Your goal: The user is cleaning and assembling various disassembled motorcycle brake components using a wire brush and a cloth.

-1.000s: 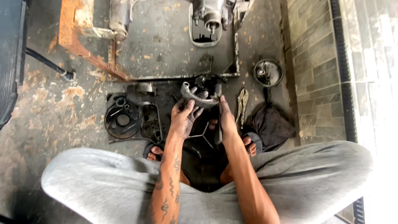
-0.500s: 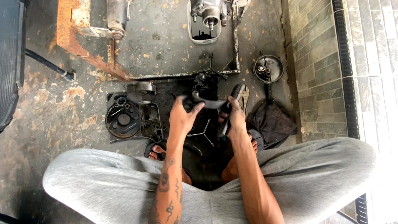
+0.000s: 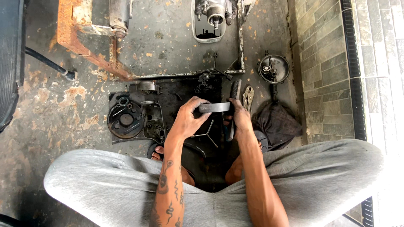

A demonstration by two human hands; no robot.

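I sit cross-legged on a stained concrete floor. My left hand (image 3: 185, 121) grips one end of a curved grey metal shoe (image 3: 215, 107), held level in front of me. My right hand (image 3: 242, 120) is at the shoe's other end and is closed around a dark long-handled brush (image 3: 234, 90), which points away from me. Under my hands a three-armed socket wrench (image 3: 205, 134) lies on a dark mat.
A round backing plate (image 3: 125, 120) and a metal cover (image 3: 153, 121) lie at the left. Pliers (image 3: 248, 96), a round drum (image 3: 273, 68) and a dark cloth (image 3: 278, 122) are at the right. A rusty frame (image 3: 84, 44), an engine part (image 3: 209, 17) and a brick wall (image 3: 324, 67) stand beyond.
The curved shoe has come down and nearer to me and now lies level between my hands. My right hand has shifted to the shoe's right end, with the brush upright.
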